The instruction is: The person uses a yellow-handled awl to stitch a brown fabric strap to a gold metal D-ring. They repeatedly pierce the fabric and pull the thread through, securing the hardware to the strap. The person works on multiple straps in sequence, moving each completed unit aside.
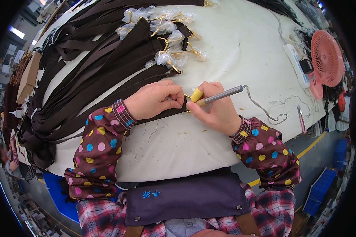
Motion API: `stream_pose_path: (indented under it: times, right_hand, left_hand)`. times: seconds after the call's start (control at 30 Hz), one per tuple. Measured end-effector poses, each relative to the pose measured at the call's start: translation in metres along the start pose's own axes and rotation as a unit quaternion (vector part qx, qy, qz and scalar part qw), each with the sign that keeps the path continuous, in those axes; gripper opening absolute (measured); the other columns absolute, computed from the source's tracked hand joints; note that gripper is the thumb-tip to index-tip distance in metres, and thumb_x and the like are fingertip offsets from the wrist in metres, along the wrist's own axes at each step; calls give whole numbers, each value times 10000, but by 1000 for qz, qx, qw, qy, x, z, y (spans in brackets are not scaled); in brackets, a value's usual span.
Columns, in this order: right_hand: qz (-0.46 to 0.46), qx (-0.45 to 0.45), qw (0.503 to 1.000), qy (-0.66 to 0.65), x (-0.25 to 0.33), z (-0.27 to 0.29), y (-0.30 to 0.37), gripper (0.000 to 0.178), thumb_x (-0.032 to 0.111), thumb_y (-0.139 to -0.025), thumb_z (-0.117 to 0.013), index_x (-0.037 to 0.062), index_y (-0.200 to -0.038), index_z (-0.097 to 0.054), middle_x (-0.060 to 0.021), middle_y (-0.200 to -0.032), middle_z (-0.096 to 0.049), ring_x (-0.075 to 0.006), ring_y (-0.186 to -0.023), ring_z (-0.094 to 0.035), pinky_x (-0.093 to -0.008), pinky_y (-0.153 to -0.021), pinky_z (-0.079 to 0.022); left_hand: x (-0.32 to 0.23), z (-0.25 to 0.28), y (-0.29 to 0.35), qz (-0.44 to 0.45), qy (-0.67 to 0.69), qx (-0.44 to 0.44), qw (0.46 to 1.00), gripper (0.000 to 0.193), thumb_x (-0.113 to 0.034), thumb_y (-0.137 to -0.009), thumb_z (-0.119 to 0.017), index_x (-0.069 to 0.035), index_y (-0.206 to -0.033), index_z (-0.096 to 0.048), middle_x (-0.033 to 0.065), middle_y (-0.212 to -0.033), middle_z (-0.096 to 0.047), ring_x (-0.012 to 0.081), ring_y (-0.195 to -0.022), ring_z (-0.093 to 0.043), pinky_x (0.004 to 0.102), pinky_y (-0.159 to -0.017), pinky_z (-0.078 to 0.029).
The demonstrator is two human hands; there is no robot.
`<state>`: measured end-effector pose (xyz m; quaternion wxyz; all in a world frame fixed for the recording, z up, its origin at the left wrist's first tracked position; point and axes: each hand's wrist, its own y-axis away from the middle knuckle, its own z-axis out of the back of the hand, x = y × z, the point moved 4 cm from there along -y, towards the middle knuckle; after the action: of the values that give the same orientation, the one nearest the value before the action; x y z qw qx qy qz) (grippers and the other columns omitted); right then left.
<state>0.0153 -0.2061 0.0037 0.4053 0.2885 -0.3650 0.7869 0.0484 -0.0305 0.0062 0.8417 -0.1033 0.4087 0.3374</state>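
Note:
My left hand [154, 99] is closed in a pinch on the end of a dark brown strap [166, 114], next to a small gold metal fitting [187, 96]. In my right hand [217, 112] is a grey pen-shaped tool [225, 94] with a cord [261, 108] running from its back end. Its front end points at the strap end; my fingers hide the tip. A yellow finger cover [196, 94] sits on a right fingertip. Beyond my hands lie many more dark straps [106, 59], with gold hooks [173, 66] partly wrapped in clear plastic [172, 58].
The white tabletop [233, 51] bears loose thread bits near me. At the right stand a pink fan [326, 58] and a white power strip [296, 65]; pink-handled snips [302, 118] lie by the edge. Blue crates [320, 191] are on the floor. Another person [12, 160] is at far left.

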Motion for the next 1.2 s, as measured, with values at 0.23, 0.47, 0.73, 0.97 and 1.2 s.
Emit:
stream_pose_path:
  times: [0.23, 0.47, 0.73, 0.97, 1.2]
  right_hand:
    - [4, 0, 1000, 2, 0, -1, -1, 215, 155, -787, -728, 49, -844, -549, -72, -781, -575, -259, -815, -507, -367, -774, -412]
    - [16, -3, 1000, 13, 0, -1, -1, 223, 160, -785, -730, 47, -837, -545, -76, -772, -579, -262, -782, -509, -363, -775, -407]
    - [20, 4, 1000, 14, 0, -2, -2, 212, 156, -788, -725, 50, -835, -548, -71, -749, -586, -249, -743, -522, -357, -779, -404]
    - [22, -1, 1000, 21, 0, -1, -1, 219, 165, -786, -727, 47, -836, -550, -78, -749, -581, -257, -754, -524, -364, -775, -407]
    - [-15, -16, 1000, -22, 0, 0, -4, 205, 131, -807, -729, 45, -861, -551, -63, -768, -593, -227, -764, -515, -340, -745, -409]
  left_hand:
    - [-1, -2, 1, 9, -7, -29, 1000, 102, -60, -869, -675, -64, -945, -607, 50, -907, -535, 182, -817, -558, 298, -725, -460]
    - [-3, -2, 1, 6, -14, -38, 999, 107, -65, -873, -674, -67, -946, -596, 47, -885, -530, 180, -787, -552, 296, -713, -459]
    - [-3, -3, 1, 7, -13, -38, 999, 101, -65, -878, -669, -70, -944, -594, 44, -884, -528, 170, -778, -548, 290, -705, -456]
    - [-3, -3, 0, 14, -6, -38, 999, 91, -58, -884, -660, -67, -940, -589, 41, -876, -525, 165, -778, -544, 289, -713, -454]
    - [2, 2, 3, 158, 138, -33, 977, 63, -99, -952, -576, -59, -964, -529, -6, -824, -521, 64, -730, -528, 225, -573, -473]
